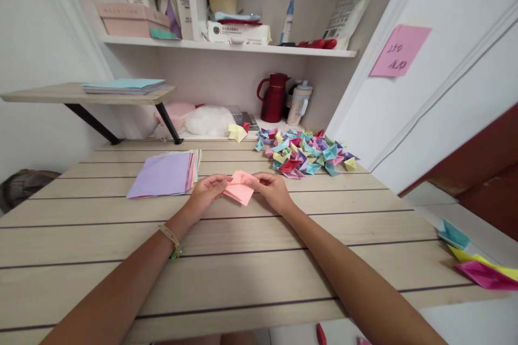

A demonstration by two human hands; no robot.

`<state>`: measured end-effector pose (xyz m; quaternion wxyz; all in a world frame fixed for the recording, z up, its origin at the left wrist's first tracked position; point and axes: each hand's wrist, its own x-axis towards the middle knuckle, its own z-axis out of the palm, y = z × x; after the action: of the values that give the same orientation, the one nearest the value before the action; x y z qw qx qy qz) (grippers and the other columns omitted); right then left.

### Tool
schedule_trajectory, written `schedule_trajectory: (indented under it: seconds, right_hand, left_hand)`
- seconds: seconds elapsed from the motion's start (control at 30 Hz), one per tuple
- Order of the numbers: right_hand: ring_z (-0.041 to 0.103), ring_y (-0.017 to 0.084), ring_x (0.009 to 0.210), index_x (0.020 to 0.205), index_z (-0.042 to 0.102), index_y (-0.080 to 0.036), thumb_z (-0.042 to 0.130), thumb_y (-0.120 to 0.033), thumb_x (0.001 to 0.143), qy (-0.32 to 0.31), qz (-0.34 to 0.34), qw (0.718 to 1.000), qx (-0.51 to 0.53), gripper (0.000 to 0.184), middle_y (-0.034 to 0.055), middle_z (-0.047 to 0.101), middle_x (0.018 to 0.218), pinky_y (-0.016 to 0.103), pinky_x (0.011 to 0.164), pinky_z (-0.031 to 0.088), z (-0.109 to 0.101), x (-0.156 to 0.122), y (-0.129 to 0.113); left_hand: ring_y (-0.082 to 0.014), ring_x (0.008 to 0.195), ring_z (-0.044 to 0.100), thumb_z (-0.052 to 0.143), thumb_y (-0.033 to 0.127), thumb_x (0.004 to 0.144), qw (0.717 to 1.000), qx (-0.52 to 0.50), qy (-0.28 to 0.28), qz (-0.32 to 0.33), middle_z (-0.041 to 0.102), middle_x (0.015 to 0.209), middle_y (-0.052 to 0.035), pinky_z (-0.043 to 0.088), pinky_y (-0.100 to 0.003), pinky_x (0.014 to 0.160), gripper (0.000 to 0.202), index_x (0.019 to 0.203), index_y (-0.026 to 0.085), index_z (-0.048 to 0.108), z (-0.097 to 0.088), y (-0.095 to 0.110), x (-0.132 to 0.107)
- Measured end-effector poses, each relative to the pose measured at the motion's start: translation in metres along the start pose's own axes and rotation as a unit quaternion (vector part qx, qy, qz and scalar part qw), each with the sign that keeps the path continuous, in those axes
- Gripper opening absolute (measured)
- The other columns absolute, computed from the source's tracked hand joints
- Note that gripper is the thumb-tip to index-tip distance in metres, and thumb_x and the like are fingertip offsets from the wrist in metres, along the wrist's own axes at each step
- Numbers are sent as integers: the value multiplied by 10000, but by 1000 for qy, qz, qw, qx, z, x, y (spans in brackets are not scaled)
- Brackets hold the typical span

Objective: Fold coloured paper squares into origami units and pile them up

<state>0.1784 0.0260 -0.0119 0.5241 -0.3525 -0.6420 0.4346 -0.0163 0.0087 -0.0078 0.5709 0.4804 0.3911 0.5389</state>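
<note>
A small pink piece of folded paper (pixel 240 190) is held between my two hands, a little above the table. My left hand (pixel 208 191) pinches its left edge between thumb and fingers. On the other side, my right hand (pixel 273 188) grips the right edge, with the thumb lying on top. Layered folds show in the paper, and one corner points toward me. The fingertips beneath it are hidden. Left of my left hand lies a stack of coloured paper sheets (pixel 159 175), lilac on top.
Many folded paper boats (pixel 299 153) are heaped at the back right; a yellow folded piece (pixel 237 132) sits left of them. More boats (pixel 485 275) lie at the right edge. A raised wooden shelf (pixel 48 92) stands back left. Behind the heap are a red jug (pixel 273 99) and a tumbler (pixel 298 103).
</note>
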Motion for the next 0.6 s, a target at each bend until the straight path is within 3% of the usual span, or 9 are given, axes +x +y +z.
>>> schedule_trajectory:
  seconds: [0.17, 0.3, 0.5, 0.6]
  right_hand:
    - [578, 158, 642, 696, 697, -157, 637, -364, 704, 9, 16, 1000, 9, 216, 30, 662, 673, 261, 588, 449, 0, 1, 1]
    - [573, 156, 636, 684, 680, -149, 642, -367, 690, 33, 16, 999, 12, 222, 38, 657, 678, 264, 589, 453, 1, 2, 1]
    - [567, 134, 589, 908, 604, -168, 664, -348, 670, 65, 17, 995, 73, 305, 10, 636, 644, 249, 553, 456, 0, 4, 6]
    - [567, 132, 605, 839, 611, -167, 652, -323, 677, 57, 4, 997, 56, 229, 20, 637, 667, 242, 554, 457, 0, 4, 5]
  left_hand:
    - [-166, 802, 629, 739, 252, 611, 999, 31, -14, -16, 692, 913, -89, 466, -294, 782, 313, 890, 130, 664, -2, -4, 3]
    - [-169, 836, 630, 748, 221, 597, 999, 33, -11, -19, 692, 916, -83, 466, -293, 808, 293, 861, 128, 660, -2, -5, 3]
    - [-152, 693, 642, 736, 258, 609, 999, 7, 33, -30, 694, 791, -66, 501, -319, 747, 251, 790, 121, 628, -1, -4, 3]
    - [-134, 618, 626, 736, 248, 602, 999, 35, 31, 3, 676, 712, -27, 505, -302, 682, 244, 775, 146, 599, 0, -2, 2]
